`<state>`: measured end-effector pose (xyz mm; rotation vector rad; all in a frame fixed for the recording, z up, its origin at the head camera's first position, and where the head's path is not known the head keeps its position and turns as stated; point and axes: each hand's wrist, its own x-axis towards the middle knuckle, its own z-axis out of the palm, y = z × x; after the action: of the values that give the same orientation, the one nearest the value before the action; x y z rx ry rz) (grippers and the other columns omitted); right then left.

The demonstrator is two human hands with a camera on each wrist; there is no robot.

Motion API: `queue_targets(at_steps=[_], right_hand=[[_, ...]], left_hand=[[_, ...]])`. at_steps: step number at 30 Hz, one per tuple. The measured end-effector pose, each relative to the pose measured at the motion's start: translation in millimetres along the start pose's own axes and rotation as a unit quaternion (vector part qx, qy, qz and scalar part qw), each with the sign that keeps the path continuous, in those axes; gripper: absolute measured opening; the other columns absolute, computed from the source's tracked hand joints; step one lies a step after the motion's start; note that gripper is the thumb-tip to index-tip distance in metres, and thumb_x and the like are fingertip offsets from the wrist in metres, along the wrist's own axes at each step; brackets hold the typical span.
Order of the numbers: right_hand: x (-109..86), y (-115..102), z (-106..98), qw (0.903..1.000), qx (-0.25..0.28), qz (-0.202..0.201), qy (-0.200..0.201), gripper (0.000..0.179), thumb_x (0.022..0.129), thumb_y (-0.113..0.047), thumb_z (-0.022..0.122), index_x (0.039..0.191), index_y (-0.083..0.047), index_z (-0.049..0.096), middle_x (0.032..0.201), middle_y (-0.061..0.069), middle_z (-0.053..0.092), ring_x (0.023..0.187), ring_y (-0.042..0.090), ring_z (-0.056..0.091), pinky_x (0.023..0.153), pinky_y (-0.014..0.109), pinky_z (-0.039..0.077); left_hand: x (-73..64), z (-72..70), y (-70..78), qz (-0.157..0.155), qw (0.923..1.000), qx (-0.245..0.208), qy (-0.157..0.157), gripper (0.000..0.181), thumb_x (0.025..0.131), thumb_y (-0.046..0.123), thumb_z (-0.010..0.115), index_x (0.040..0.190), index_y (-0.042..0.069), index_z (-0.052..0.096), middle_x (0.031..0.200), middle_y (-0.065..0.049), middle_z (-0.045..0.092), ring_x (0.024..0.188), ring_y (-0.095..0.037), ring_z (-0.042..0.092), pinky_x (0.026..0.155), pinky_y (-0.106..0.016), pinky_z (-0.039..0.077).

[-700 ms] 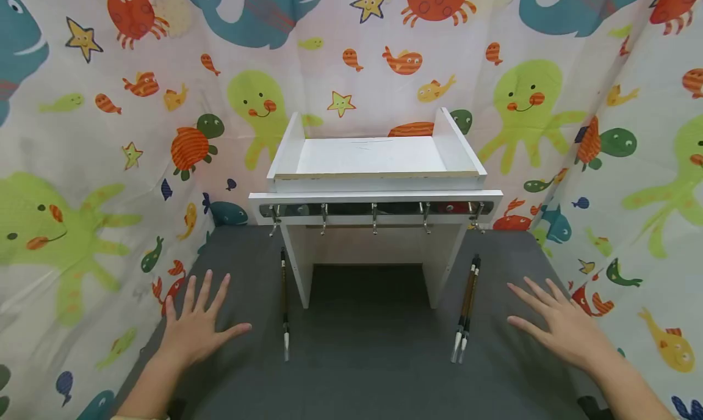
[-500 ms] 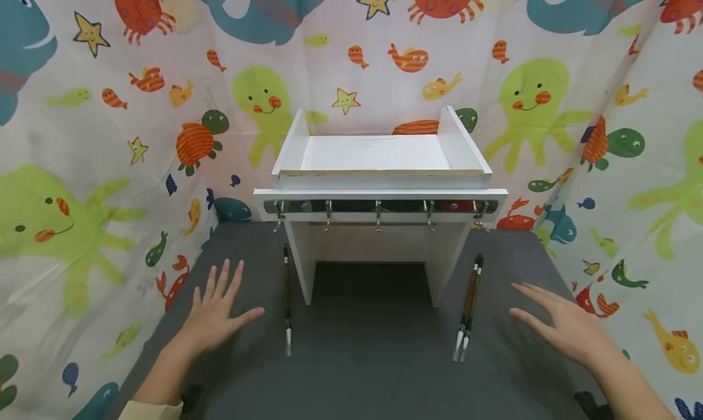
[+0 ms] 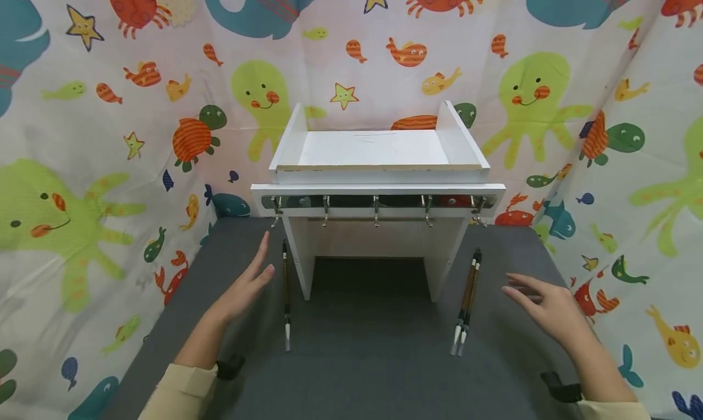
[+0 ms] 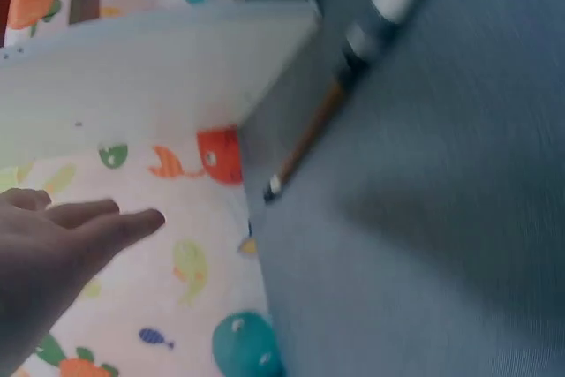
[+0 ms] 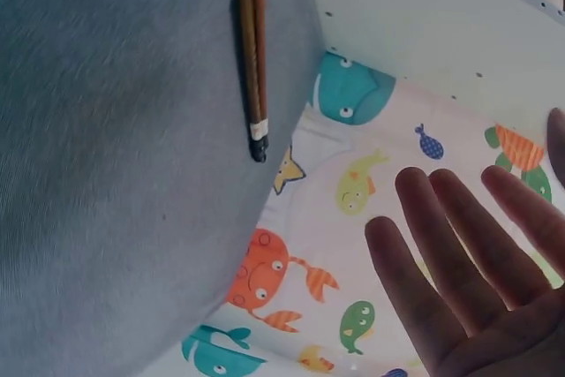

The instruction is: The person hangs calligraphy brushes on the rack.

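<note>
My left hand (image 3: 241,290) hovers left of a single writing brush (image 3: 286,295), its fingers straight and nothing in them. That brush has a brown handle and a white tip under a clear cap, and lies on the grey table. On the other side, my right hand (image 3: 549,307) is held over the table with fingers loosely bent and holding nothing. Two similar brushes (image 3: 467,304) lie side by side to its left. In the right wrist view the fingers (image 5: 459,236) are spread apart from the brushes. Between the hands, farther back, stands a white shelf (image 3: 379,176).
Along the shelf's front runs a rail with several metal hooks (image 3: 376,211). Two side panels (image 3: 447,255) hold the shelf up on the grey table (image 3: 373,371). A curtain (image 3: 351,35) printed with sea animals closes off the back and both sides.
My left hand has moved right and forward toward the single brush, turning edge-on. My right hand has rotated and its spread fingers have drawn together and bent. The brushes stay put.
</note>
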<state>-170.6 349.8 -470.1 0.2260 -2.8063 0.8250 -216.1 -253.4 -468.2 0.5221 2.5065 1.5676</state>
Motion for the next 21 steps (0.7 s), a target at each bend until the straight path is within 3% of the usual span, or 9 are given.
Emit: queue_targets(at_steps=[4,6,13,17,21], right_hand=[[0.9,2,7,0.9996,0.019,0.004,0.021,0.045,0.096,-0.036,0.072,0.129,-0.006,0.068,0.117,0.021,0.073,0.098,0.042,0.072,0.069,0.041,0.062],[1.1,2,11,0.9992,0.029,0.013,0.023,0.046,0.096,-0.037,0.071,0.130,-0.006,0.067,0.117,0.020,0.073,0.101,0.041,0.071,0.069,0.034,0.061],[2.8,2,21,0.9966,0.063,0.052,0.011,0.053,0.097,-0.045,0.067,0.135,-0.008,0.063,0.121,0.018,0.072,0.106,0.039,0.070,0.069,0.017,0.054],[4.1,3,27,0.9929,0.086,0.080,-0.013,0.059,0.097,-0.048,0.065,0.139,-0.007,0.059,0.125,0.021,0.069,0.102,0.036,0.072,0.068,0.020,0.056],[6.5,5,33,0.9876,0.106,0.108,-0.044,0.064,0.098,-0.049,0.064,0.142,-0.004,0.055,0.130,0.025,0.065,0.105,0.036,0.071,0.072,0.033,0.062]], left_hand=[[10.7,4.6,5.4,0.023,0.9939,-0.106,-0.019,0.056,0.112,0.040,0.019,0.158,0.045,-0.013,0.170,0.000,-0.016,0.155,-0.043,-0.006,0.114,-0.077,0.004],[16.0,6.8,7.2,0.032,0.9898,-0.137,-0.021,0.055,0.112,0.041,0.016,0.159,0.042,-0.013,0.170,-0.002,-0.015,0.155,-0.045,-0.006,0.114,-0.077,0.003],[31.2,15.1,9.2,0.012,0.9855,-0.169,-0.006,0.057,0.110,0.048,0.016,0.161,0.040,-0.009,0.171,-0.002,-0.011,0.155,-0.046,-0.002,0.110,-0.081,0.007],[37.7,20.6,8.3,-0.001,0.9830,-0.183,-0.001,0.061,0.110,0.051,0.020,0.162,0.037,-0.007,0.171,-0.002,-0.012,0.155,-0.044,-0.003,0.112,-0.078,0.008],[42.7,24.8,6.5,-0.010,0.9782,-0.207,0.003,0.064,0.109,0.053,0.022,0.162,0.035,-0.010,0.170,-0.002,-0.016,0.155,-0.042,-0.006,0.115,-0.076,0.007]])
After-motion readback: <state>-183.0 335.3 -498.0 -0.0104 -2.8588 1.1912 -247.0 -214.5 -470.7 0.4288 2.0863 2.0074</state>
